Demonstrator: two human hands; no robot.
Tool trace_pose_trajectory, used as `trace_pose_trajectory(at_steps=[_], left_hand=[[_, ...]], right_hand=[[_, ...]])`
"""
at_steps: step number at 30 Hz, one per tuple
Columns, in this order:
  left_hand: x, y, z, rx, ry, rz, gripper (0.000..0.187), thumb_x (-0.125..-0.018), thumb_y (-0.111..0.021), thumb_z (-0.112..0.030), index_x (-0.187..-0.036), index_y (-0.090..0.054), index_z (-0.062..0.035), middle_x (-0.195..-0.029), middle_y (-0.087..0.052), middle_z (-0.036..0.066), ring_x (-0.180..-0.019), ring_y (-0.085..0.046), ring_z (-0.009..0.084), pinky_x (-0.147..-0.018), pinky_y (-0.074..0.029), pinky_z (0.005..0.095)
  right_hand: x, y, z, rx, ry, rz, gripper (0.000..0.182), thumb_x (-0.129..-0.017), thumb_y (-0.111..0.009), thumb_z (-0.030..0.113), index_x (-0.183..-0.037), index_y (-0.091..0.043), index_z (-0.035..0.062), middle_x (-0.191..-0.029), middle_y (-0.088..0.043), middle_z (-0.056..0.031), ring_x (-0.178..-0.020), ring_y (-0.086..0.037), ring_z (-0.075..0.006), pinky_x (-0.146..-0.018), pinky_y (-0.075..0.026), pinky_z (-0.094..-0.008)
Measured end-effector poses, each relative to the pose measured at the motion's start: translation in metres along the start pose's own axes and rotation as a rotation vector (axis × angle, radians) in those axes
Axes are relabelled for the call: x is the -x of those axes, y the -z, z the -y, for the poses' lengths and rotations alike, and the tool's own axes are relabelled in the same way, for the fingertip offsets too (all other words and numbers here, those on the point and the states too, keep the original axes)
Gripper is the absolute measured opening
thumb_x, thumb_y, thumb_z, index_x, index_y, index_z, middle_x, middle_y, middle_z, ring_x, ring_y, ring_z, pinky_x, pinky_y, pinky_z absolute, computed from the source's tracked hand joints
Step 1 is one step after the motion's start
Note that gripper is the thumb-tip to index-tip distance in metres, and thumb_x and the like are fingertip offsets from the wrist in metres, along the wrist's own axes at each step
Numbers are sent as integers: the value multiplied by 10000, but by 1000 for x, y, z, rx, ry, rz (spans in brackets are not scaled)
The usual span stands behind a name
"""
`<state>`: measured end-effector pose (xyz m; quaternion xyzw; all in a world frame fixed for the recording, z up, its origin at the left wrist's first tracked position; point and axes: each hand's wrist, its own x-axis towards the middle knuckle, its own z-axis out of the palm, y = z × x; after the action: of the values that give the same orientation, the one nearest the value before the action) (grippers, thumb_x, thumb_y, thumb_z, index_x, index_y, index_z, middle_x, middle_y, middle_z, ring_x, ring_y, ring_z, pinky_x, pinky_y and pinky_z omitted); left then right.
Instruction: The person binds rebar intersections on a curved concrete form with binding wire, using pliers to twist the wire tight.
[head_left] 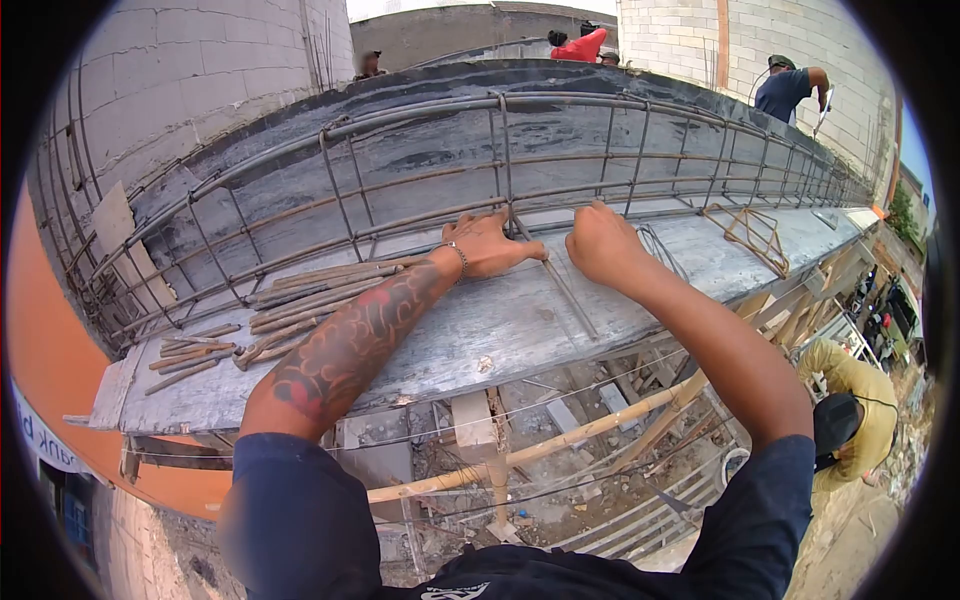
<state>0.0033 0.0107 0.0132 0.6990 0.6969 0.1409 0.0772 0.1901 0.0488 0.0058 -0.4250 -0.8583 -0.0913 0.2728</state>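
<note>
A long rebar cage (640,155) of thin steel bars and square stirrups crosses in front of me, lying along a formwork board. My left hand (485,247) is at its lower bar, fingers curled over the steel and thumb stretched right. Beneath that thumb, a steel rod (572,300) slants towards the board's near edge. My right hand (603,247) is closed in a fist just to the right, a small gap from the left thumb; whatever it holds is hidden. Beside the right wrist lies a loop of thin wire (660,252).
Several short rods (325,300) lie piled on the board (440,345) at left. A bent, rusty stirrup (750,238) rests at right. Below the near edge are a bamboo pole (590,412) and rubble. A person in yellow (860,400) bends lower right; others work behind the wall.
</note>
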Motion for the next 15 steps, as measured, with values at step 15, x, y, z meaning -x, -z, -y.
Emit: trace_pose_trajectory(at_steps=[15], left_hand=[[-1,1,-4,-21,80,5,1025,-668,-520,-665,-1438,-317,-20,-1464,-304,247,-1397,-198,403,-1108,-187,533]], right_hand=[[70,70,11,-278,-94,284,520,-804,-666,409,-802,-653,-111,-726,-647,-253,-727,-658,-372,-682,-526,-424]])
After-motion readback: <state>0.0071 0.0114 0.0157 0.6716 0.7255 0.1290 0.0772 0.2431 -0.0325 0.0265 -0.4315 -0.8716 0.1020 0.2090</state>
